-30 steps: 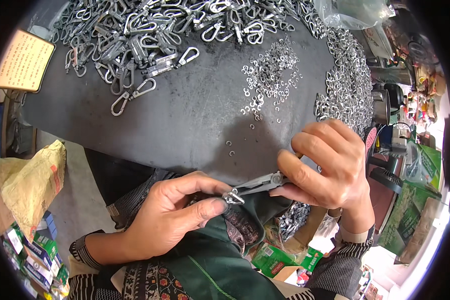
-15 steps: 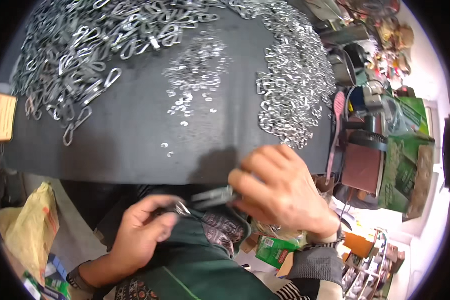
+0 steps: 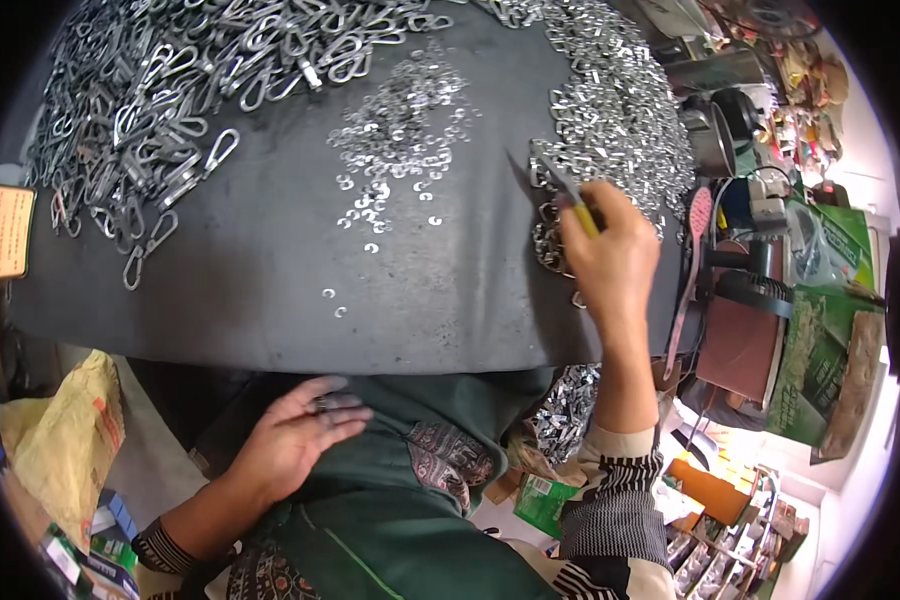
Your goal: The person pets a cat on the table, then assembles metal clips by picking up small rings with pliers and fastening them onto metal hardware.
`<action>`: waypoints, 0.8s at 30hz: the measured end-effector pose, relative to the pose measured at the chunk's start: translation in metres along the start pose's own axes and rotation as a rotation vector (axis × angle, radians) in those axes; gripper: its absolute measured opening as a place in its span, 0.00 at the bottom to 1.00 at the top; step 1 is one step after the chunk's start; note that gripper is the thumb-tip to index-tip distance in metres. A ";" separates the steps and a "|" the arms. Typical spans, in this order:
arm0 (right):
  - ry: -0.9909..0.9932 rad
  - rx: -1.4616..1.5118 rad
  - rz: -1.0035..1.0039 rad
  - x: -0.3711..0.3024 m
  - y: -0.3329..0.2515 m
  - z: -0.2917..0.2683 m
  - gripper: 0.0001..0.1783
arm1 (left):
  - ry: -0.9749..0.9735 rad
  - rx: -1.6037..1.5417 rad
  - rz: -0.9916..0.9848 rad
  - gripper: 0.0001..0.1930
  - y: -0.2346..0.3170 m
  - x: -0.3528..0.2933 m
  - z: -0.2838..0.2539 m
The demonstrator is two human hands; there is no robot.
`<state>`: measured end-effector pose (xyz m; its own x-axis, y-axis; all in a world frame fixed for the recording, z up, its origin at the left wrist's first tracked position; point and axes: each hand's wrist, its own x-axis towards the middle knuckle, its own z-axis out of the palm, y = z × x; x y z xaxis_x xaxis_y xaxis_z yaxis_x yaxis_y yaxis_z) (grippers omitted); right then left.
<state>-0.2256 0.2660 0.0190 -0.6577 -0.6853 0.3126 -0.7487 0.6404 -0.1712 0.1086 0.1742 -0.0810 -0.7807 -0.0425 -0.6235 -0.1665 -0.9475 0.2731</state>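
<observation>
My right hand point(image 3: 615, 250) is closed around a slim pointed metal tool point(image 3: 585, 218) with a yellow grip. Its tip is at the left edge of a dense pile of small silver clips point(image 3: 620, 110) on the dark table. Whether the tip grips a clip cannot be made out. Over my lap, below the table's near edge, my left hand point(image 3: 285, 445) has its fingers apart. Its fingertips look dark, and no held piece shows clearly. Small C-shaped metal rings point(image 3: 400, 120) lie scattered in the table's middle. Carabiner-shaped snap hooks point(image 3: 180, 90) are heaped at the far left.
More silver metal pieces point(image 3: 567, 410) lie below the table edge, beside my right forearm. A pink brush point(image 3: 698, 215) borders the table at right, near green boxes point(image 3: 820, 350). A yellow bag point(image 3: 70, 440) stands at lower left; a printed card point(image 3: 2, 232) lies at the left edge.
My right hand has moved from over my lap up to the clip pile, carrying the tool. The shiny metal piece at my left fingertips no longer shows, and those fingers have spread.
</observation>
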 end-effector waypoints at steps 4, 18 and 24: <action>-0.014 0.168 0.073 -0.015 -0.021 -0.023 0.08 | -0.044 0.145 -0.115 0.21 0.035 -0.022 0.062; -0.510 1.133 -0.064 -0.084 -0.104 -0.022 0.06 | -0.043 0.545 0.586 0.16 0.047 -0.022 0.081; -0.303 0.185 -0.445 -0.062 -0.106 -0.042 0.25 | 0.054 0.501 0.426 0.14 0.039 -0.034 0.059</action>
<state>-0.1024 0.2550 0.0568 -0.2493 -0.9616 0.1152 -0.9434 0.2142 -0.2533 0.0933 0.1570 -0.0060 -0.8112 -0.4094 -0.4175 -0.1198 -0.5825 0.8039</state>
